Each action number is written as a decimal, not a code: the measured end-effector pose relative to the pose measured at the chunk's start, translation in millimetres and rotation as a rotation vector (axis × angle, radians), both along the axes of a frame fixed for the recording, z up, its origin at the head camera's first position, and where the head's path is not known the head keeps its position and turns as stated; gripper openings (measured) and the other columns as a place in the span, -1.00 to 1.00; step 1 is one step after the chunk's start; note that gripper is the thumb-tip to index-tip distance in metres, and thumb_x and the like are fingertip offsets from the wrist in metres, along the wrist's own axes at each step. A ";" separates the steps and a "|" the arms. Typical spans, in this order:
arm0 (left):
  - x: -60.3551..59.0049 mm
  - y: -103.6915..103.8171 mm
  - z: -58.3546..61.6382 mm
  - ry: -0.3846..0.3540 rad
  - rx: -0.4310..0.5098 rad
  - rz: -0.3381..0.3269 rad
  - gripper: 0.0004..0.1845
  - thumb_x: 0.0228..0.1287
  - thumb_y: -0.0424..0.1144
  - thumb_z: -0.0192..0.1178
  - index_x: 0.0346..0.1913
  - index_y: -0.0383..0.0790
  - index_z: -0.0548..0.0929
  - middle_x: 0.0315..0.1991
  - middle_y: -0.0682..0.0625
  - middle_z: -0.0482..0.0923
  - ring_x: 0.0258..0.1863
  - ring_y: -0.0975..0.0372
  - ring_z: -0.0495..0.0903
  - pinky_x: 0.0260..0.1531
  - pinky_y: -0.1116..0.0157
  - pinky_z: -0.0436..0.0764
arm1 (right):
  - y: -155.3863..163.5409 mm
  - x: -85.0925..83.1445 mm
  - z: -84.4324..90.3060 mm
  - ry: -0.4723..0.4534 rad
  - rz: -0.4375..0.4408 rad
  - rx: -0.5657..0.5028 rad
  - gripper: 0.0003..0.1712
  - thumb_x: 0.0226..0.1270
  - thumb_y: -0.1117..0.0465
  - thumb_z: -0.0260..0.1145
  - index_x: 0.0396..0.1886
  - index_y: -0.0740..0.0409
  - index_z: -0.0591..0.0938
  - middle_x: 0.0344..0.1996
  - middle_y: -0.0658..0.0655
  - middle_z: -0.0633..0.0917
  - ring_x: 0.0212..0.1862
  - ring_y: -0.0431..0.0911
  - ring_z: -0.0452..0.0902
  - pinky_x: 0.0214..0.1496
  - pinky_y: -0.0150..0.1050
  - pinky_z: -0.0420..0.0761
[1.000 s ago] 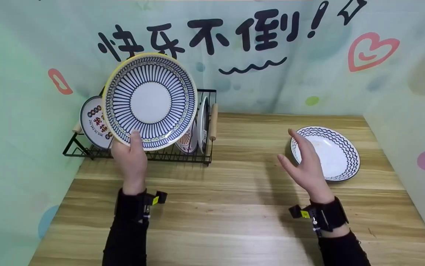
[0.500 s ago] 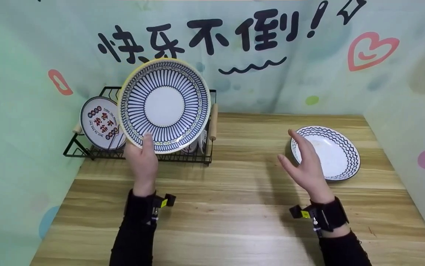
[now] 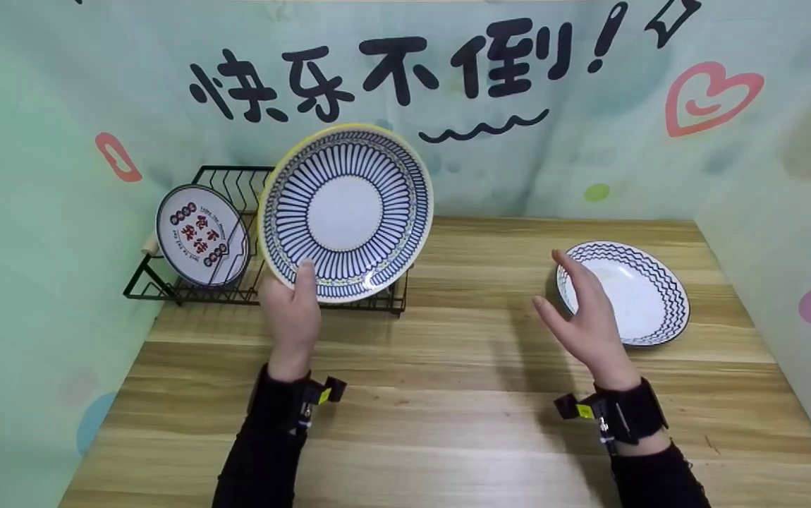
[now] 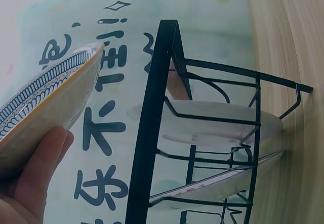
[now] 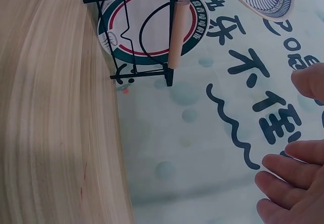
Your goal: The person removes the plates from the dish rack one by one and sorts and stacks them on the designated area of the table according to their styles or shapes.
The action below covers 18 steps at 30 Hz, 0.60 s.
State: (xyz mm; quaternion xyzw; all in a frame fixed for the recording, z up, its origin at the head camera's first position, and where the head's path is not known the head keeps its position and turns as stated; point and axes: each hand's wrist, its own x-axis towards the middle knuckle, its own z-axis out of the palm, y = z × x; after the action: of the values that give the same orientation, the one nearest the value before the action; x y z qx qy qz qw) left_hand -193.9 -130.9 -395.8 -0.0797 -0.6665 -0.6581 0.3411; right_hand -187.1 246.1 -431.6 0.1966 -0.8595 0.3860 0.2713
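My left hand [image 3: 291,321] grips the lower rim of a round plate [image 3: 345,212] with blue stripes and a yellow edge, thumb on its face and fingers behind. The plate is held up in front of a black wire dish rack [image 3: 236,176] and hides much of it. In the left wrist view, the fingers [image 4: 38,171] lie against the plate's pale underside [image 4: 66,95]. My right hand [image 3: 585,321] holds nothing, its thumb and fingers spread apart. It hovers before a white oval bowl [image 3: 642,296] with black wavy lines, covering part of its left side.
A small plate with red lettering [image 3: 201,236] leans in the rack's left part. A plate with a dark green and red rim [image 5: 195,29] stands at the rack's end by a wooden handle [image 5: 178,34]. Printed cloth walls [image 3: 490,176] border the wooden table [image 3: 448,423].
My left hand has carried the striped plate to the right and slightly down, uncovering the lettered plate and hiding the rack's right end. The right hand stays practically still.
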 end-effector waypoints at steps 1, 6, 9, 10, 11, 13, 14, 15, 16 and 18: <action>0.2 1.1 -0.2 0.008 -0.008 -0.004 -0.63 0.36 -0.49 0.02 0.19 -0.56 0.45 0.00 -0.32 0.61 -0.09 0.09 0.68 -0.14 0.24 0.71 | 0.1 0.2 0.1 0.000 0.000 0.000 -0.22 0.22 0.33 0.40 0.40 0.40 0.33 0.33 0.33 0.44 0.36 0.21 0.28 0.46 0.00 0.19; 3.3 7.4 -0.6 0.026 -0.040 -0.031 -0.63 0.36 -0.49 0.02 0.18 -0.58 0.46 -0.01 -0.32 0.63 -0.10 0.08 0.69 -0.15 0.24 0.71 | 0.0 1.2 0.7 0.008 0.004 -0.003 -0.23 0.21 0.34 0.40 0.40 0.41 0.33 0.32 0.34 0.45 0.35 0.22 0.29 0.47 -0.07 0.19; 4.4 11.5 -0.9 0.024 -0.046 -0.066 -0.62 0.36 -0.49 0.01 0.20 -0.58 0.45 0.01 -0.32 0.62 -0.08 0.05 0.68 -0.13 0.23 0.71 | -0.5 1.3 0.9 0.021 0.009 -0.003 -0.23 0.20 0.36 0.40 0.39 0.43 0.34 0.31 0.35 0.45 0.35 0.23 0.30 0.47 -0.12 0.19; 4.9 12.9 -1.1 0.022 -0.049 -0.076 -0.62 0.36 -0.49 0.01 0.19 -0.58 0.45 0.00 -0.32 0.62 -0.08 0.04 0.68 -0.13 0.23 0.71 | -0.8 1.3 1.0 0.023 0.010 -0.003 -0.24 0.20 0.36 0.40 0.38 0.43 0.34 0.31 0.35 0.46 0.34 0.23 0.30 0.47 -0.14 0.19; 5.4 14.2 -1.4 0.015 -0.047 -0.088 -0.62 0.36 -0.50 0.00 0.20 -0.58 0.44 0.01 -0.33 0.62 -0.08 0.02 0.68 -0.13 0.22 0.71 | -1.0 1.2 1.1 0.025 0.013 -0.003 -0.24 0.20 0.36 0.40 0.38 0.43 0.34 0.31 0.36 0.46 0.34 0.23 0.30 0.47 -0.15 0.18; 6.3 17.4 -2.4 0.005 -0.043 -0.109 -0.62 0.36 -0.49 0.00 0.19 -0.59 0.44 0.01 -0.33 0.62 -0.08 0.00 0.68 -0.13 0.21 0.71 | -1.5 1.0 1.2 0.027 0.015 -0.003 -0.24 0.19 0.37 0.40 0.38 0.43 0.34 0.31 0.35 0.46 0.34 0.23 0.31 0.47 -0.17 0.18; 6.5 18.8 -3.5 -0.001 -0.047 -0.111 -0.63 0.36 -0.49 0.01 0.17 -0.59 0.46 -0.01 -0.33 0.62 -0.09 -0.01 0.68 -0.15 0.22 0.71 | -1.8 1.0 1.3 0.029 0.016 -0.002 -0.24 0.19 0.37 0.40 0.38 0.43 0.34 0.30 0.35 0.46 0.34 0.23 0.31 0.46 -0.18 0.19; 7.0 20.0 -4.4 -0.005 -0.050 -0.119 -0.65 0.36 -0.48 0.01 0.15 -0.60 0.47 -0.03 -0.34 0.63 -0.11 -0.02 0.69 -0.16 0.22 0.72 | -2.0 0.9 1.4 0.029 0.017 -0.003 -0.24 0.19 0.37 0.40 0.38 0.43 0.34 0.30 0.35 0.46 0.34 0.23 0.31 0.46 -0.19 0.19; 7.8 21.5 -5.1 -0.013 -0.054 -0.122 -0.66 0.36 -0.47 0.01 0.13 -0.60 0.48 -0.04 -0.34 0.63 -0.12 -0.02 0.69 -0.18 0.22 0.72 | -2.2 0.8 1.4 0.029 0.018 -0.003 -0.24 0.19 0.36 0.40 0.38 0.42 0.34 0.30 0.35 0.46 0.34 0.23 0.31 0.46 -0.20 0.19; 8.1 24.1 -7.1 -0.022 -0.056 -0.137 -0.66 0.37 -0.47 0.01 0.13 -0.61 0.48 -0.05 -0.35 0.64 -0.14 -0.03 0.70 -0.19 0.22 0.72 | -2.5 0.7 1.1 0.032 0.021 -0.005 -0.24 0.19 0.37 0.40 0.38 0.42 0.34 0.30 0.34 0.47 0.34 0.23 0.32 0.46 -0.21 0.19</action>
State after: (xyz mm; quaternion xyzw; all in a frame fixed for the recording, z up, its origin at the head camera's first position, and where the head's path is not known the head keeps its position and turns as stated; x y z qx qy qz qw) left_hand -185.8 -106.8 -402.9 -0.1275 -0.6814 -0.6618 0.2853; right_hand -186.5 243.5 -430.5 0.2110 -0.8521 0.3876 0.2813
